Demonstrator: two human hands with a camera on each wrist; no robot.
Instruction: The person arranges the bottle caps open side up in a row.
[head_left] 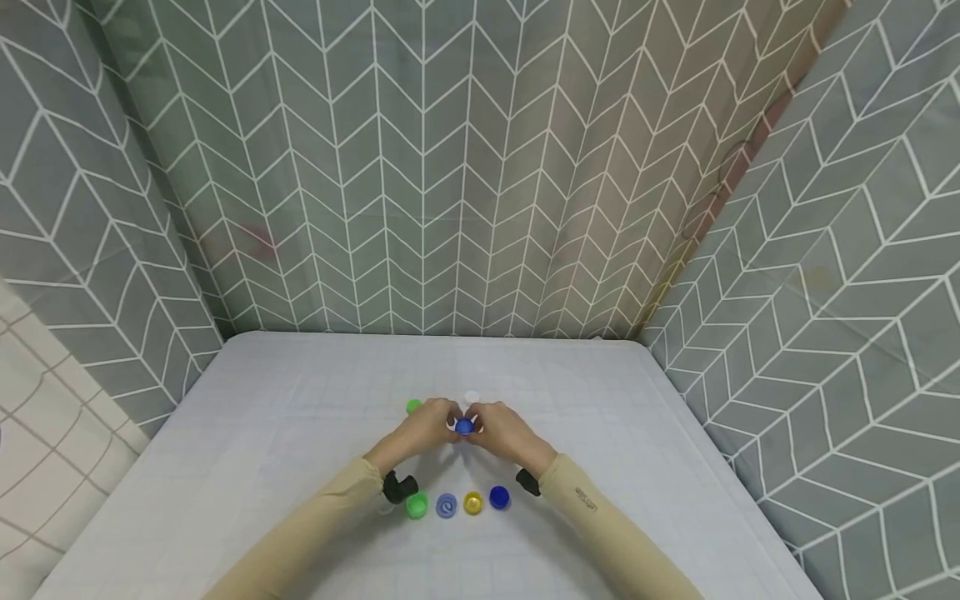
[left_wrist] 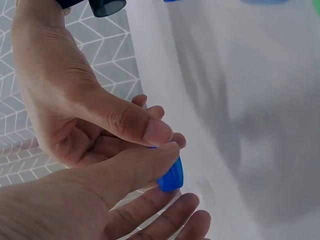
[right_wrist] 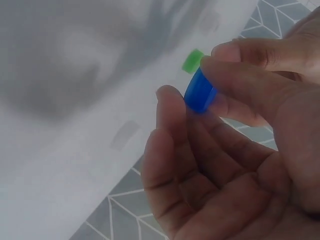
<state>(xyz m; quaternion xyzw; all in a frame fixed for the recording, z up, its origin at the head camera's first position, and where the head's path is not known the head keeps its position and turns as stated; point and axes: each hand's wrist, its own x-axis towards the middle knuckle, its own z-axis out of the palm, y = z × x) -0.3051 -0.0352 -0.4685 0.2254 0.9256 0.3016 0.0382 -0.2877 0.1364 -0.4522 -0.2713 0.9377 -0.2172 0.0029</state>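
Observation:
Over the middle of the table, both hands meet at one blue bottle cap (head_left: 464, 426) with ridged sides. The left hand (head_left: 429, 423) pinches it from the left, its thumb lying across the cap in the left wrist view. From the right, the right hand (head_left: 506, 430) holds the same blue cap (right_wrist: 199, 93) between thumb and fingers. Thumbs and fingertips cover part of the cap. Just behind the left hand lies a green cap (head_left: 414, 406), and a white cap (head_left: 472, 397) lies behind the gap between the hands.
Nearer the body, a row on the white table (head_left: 300, 375) has a green cap (head_left: 417, 506), a light blue cap (head_left: 446, 506), a yellow cap (head_left: 472, 503) and a dark blue cap (head_left: 499, 497). A whitish cap (head_left: 386, 506) shows partly beside the left wrist. Patterned curtains (head_left: 450, 167) surround the table.

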